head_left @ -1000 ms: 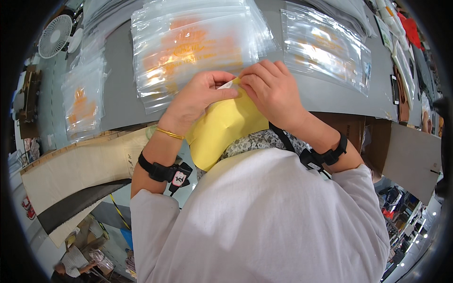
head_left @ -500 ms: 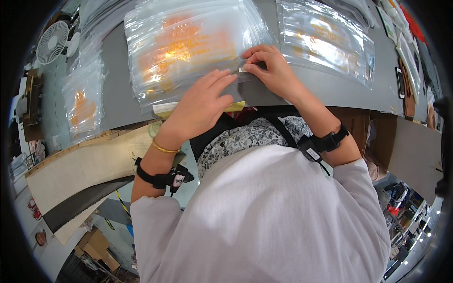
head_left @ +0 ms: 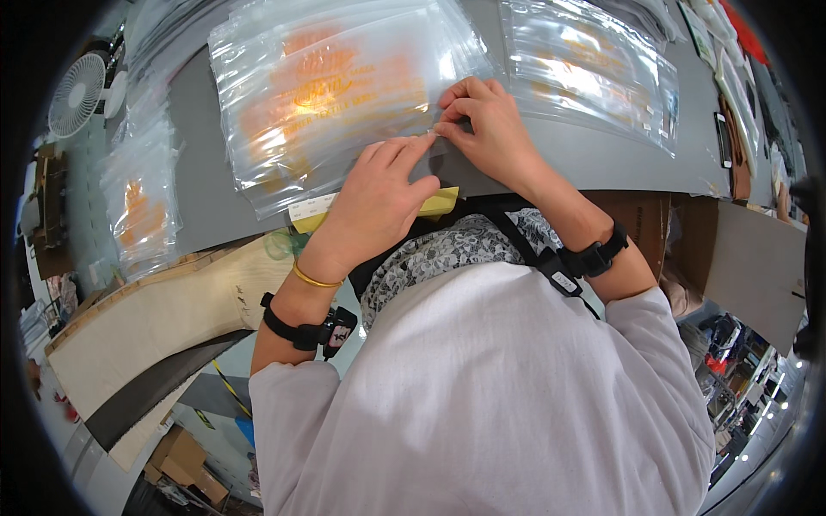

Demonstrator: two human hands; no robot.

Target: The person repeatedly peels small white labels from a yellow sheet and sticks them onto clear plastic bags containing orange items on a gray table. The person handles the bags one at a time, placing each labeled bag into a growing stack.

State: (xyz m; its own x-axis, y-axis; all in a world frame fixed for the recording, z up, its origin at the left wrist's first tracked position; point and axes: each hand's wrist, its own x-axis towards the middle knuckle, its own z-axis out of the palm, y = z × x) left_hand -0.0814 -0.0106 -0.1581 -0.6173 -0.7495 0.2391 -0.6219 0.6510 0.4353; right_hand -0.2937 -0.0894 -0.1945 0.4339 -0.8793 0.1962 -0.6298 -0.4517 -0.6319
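Observation:
A fanned stack of clear plastic bags (head_left: 331,112) with orange print lies on the grey table in front of me. My left hand (head_left: 379,191) rests at the stack's near right corner, fingers stretched out, thumb apart. Its fingertips meet those of my right hand (head_left: 492,136), which pinches a small white sticker (head_left: 433,132) at the bag's corner. Most of the sticker is hidden by the fingertips. Under my left hand, at the table's front edge, lies a strip of white labels on yellow backing (head_left: 311,209), partly covered.
To the right lies another pile of printed clear bags (head_left: 594,73), some with small white stickers. More bags (head_left: 138,206) hang at the table's left edge, near a white fan (head_left: 77,96). A dark phone (head_left: 723,139) lies far right. An open cardboard box (head_left: 753,258) stands below.
The right fingertips have brought the sticker slightly left, onto the bag's corner. My left hand has shifted right and its fingertips now touch that spot. The view has moved slightly.

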